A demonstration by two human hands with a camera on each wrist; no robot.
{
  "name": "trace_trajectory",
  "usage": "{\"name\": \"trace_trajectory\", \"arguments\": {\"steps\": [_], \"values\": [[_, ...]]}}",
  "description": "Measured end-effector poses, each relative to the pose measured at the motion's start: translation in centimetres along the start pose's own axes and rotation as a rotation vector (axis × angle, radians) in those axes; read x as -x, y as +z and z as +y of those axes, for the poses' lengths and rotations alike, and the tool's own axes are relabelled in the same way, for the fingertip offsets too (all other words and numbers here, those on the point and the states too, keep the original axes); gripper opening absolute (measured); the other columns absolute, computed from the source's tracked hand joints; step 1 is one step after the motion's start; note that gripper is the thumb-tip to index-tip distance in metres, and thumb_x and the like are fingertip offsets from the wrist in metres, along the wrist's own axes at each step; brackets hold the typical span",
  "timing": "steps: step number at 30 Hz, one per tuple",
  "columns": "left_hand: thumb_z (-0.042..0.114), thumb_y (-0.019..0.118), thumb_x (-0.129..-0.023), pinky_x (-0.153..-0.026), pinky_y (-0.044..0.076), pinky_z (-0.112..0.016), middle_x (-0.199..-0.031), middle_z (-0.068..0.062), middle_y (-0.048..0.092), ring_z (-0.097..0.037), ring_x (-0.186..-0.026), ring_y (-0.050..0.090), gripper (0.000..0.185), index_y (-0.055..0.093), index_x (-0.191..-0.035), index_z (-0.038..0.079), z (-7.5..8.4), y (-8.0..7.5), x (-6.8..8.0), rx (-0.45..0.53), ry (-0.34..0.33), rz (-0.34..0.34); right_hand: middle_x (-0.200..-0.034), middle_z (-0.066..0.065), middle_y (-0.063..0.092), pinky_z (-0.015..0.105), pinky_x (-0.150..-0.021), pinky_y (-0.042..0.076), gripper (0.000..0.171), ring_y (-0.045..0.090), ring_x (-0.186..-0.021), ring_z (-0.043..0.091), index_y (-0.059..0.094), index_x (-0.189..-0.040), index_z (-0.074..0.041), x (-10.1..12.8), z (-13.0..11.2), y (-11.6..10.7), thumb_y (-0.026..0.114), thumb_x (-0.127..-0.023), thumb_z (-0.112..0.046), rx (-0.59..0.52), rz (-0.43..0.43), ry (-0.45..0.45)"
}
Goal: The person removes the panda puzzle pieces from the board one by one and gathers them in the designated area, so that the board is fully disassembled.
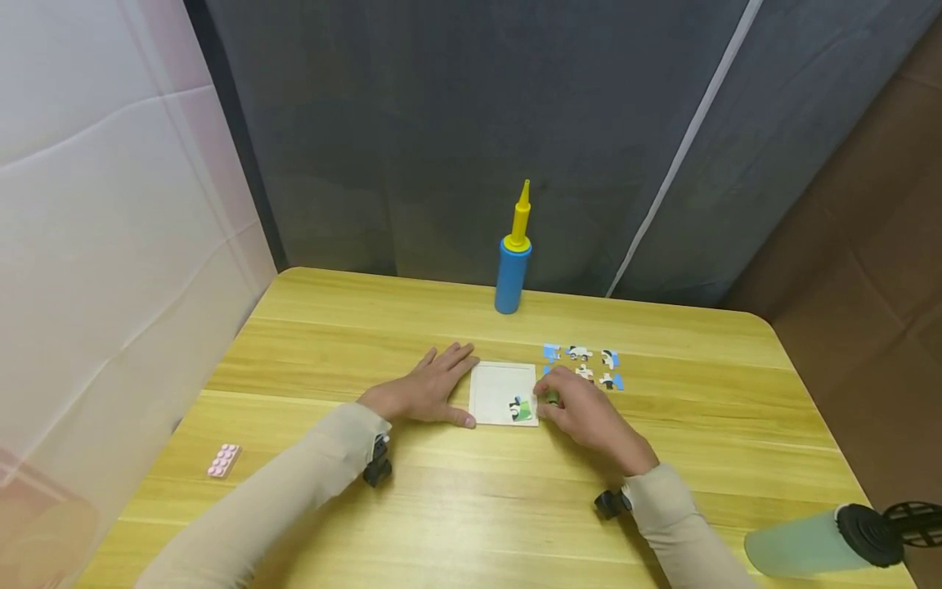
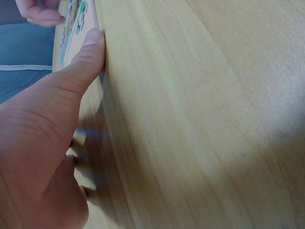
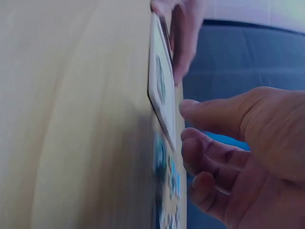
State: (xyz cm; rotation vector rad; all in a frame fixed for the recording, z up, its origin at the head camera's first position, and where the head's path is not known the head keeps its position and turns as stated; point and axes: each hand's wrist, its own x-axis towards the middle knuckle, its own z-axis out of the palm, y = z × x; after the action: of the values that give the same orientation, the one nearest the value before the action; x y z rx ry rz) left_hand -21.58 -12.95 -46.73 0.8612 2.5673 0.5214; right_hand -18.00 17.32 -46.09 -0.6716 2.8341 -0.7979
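a: where does the puzzle stand?
b: the white puzzle tray [image 1: 500,384] lies mid-table. one piece [image 1: 521,409] sits in its near right corner, the loose pieces [image 1: 585,365] just beyond.
a: and the hands?
b: the left hand [image 1: 427,388] lies flat, fingers straight, steadying the tray's left edge. the right hand [image 1: 581,409] seems to pinch a green piece [image 1: 550,397] at the right edge.
a: the step?
b: fitting it, i'd judge. next comes lining it up beside the seated one.
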Motion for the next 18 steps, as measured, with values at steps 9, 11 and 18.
{"name": "trace_trajectory", "arguments": {"steps": [9, 11, 18], "values": [[0.056, 0.075, -0.096, -0.134, 0.006, -0.069, -0.18, -0.022, 0.008, -0.045, -0.168, 0.007, 0.106, 0.02, -0.169, 0.003, 0.1, 0.1, 0.0, -0.001, 0.015, 0.005, -0.124, 0.004, 0.063, 0.03, -0.071, 0.051, 0.037, 0.055, -0.087, 0.011, 0.074, -0.129, -0.013, -1.0, -1.9, 1.3, 0.081, -0.096, -0.027, 0.101, -0.121, -0.009], [0.057, 0.074, -0.096, -0.135, 0.006, -0.068, -0.18, -0.021, 0.007, -0.044, -0.168, 0.007, 0.107, 0.02, -0.17, 0.004, 0.0, 0.2, -0.1, -0.004, 0.009, 0.003, -0.122, 0.004, 0.061, 0.029, -0.07, 0.05, 0.036, 0.055, -0.085, 0.012, 0.073, -0.13, -0.013, -1.0, -2.2, 1.3, 0.081, -0.097, -0.027, 0.114, -0.133, -0.015], [0.06, 0.074, -0.095, -0.136, 0.005, -0.066, -0.181, -0.019, 0.006, -0.042, -0.169, 0.006, 0.108, 0.019, -0.171, 0.006, -0.1, 0.3, -0.5, -0.025, -0.002, -0.002, -0.111, 0.004, 0.06, 0.029, -0.065, 0.047, 0.034, 0.053, -0.081, 0.013, 0.072, -0.129, -0.012, -1.2, -2.8, 1.1, 0.079, -0.098, -0.022, 0.141, -0.168, 0.0]]}}
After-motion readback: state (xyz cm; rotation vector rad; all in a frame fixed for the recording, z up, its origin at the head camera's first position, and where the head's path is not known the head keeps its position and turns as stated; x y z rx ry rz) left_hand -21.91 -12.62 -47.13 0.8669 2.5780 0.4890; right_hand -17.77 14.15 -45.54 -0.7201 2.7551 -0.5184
